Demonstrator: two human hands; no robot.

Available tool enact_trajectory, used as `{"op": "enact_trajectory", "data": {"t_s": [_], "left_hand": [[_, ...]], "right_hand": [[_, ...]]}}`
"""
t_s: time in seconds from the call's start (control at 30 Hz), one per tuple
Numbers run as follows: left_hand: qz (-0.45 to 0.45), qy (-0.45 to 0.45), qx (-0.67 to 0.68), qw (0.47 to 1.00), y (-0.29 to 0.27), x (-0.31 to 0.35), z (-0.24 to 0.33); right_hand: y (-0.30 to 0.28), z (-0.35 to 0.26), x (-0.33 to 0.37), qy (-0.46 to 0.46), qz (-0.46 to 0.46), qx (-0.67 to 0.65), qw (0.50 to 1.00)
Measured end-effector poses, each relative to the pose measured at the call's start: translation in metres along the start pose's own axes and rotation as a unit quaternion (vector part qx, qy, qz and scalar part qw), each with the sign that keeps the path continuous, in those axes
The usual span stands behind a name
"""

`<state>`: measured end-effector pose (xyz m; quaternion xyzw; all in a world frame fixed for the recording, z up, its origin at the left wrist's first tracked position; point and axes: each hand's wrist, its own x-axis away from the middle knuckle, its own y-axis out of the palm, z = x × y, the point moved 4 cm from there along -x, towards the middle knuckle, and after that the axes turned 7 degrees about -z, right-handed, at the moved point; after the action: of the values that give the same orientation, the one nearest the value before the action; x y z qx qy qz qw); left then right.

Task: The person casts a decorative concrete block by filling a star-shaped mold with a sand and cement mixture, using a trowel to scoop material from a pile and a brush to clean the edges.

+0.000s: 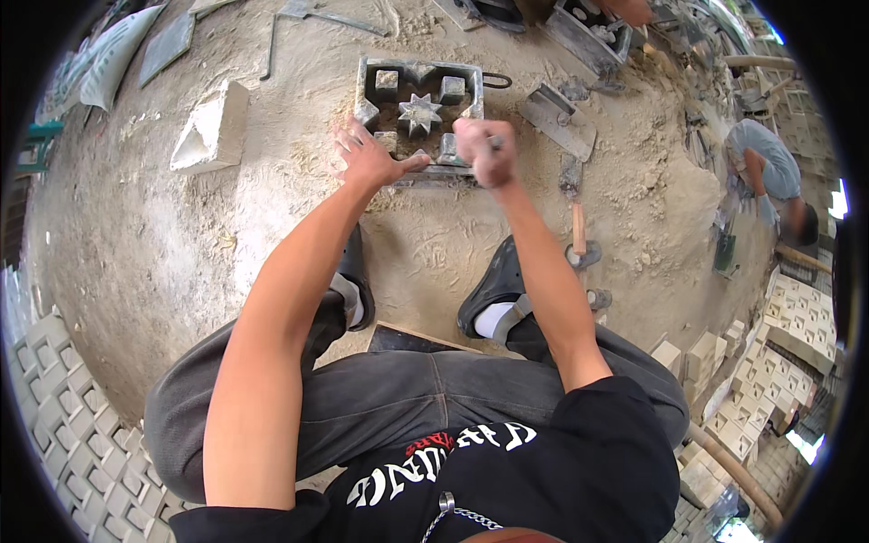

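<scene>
On the sandy ground ahead of me lies a grey rectangular metal mould [419,71], with an eight-pointed star [420,115] in its middle and square blocks near its corners. My left hand [367,157] rests at its near left corner, fingers spread and thumb stretched along the near edge. Over the near right corner my right hand [486,152] is closed in a fist, slightly smeared by motion. A small dark end shows at the top of that fist; the rest of what it holds is hidden. A wire loop handle [498,80] sticks out from the mould's far right side.
A pale block [211,128] stands to the left. Right of the mould lie a metal scoop-like piece [559,121], a wooden-handled trowel [577,222] and heaped sand [647,167]. Another person [771,170] bends over at far right. Pale patterned blocks are stacked lower left [68,407] and right [769,389].
</scene>
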<state>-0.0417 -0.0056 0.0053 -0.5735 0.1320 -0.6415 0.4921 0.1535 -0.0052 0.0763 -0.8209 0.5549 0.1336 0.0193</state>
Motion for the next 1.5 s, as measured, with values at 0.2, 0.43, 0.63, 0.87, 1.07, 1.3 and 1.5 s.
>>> {"op": "enact_trajectory", "data": {"t_s": [0.2,0.43,0.63,0.87,1.07,1.3,1.5], "left_hand": [[-0.089,-0.004,-0.026,0.996,-0.008,-0.007,0.003],[-0.151,-0.042,-0.035,0.987,-0.005,-0.022,0.007],[-0.164,-0.066,-0.011,0.984,-0.018,-0.013,0.009],[-0.154,-0.054,-0.002,0.987,-0.018,-0.006,0.016],[-0.128,-0.061,-0.021,0.990,-0.013,-0.010,0.007],[-0.127,-0.057,-0.019,0.990,-0.017,-0.009,0.016],[-0.147,-0.043,-0.021,0.988,-0.016,-0.010,0.008]], "right_hand": [[-0.001,-0.019,0.002,0.019,0.041,-0.015,0.999],[0.007,0.019,0.010,0.062,0.039,0.171,0.983],[0.002,-0.027,-0.009,0.028,0.078,0.023,0.996],[-0.009,0.032,0.007,0.064,0.078,0.064,0.993],[0.015,-0.026,-0.003,0.035,0.066,0.081,0.994],[0.003,0.021,-0.002,0.055,0.169,0.114,0.978],[0.016,-0.051,-0.015,0.033,0.295,0.012,0.955]]}}
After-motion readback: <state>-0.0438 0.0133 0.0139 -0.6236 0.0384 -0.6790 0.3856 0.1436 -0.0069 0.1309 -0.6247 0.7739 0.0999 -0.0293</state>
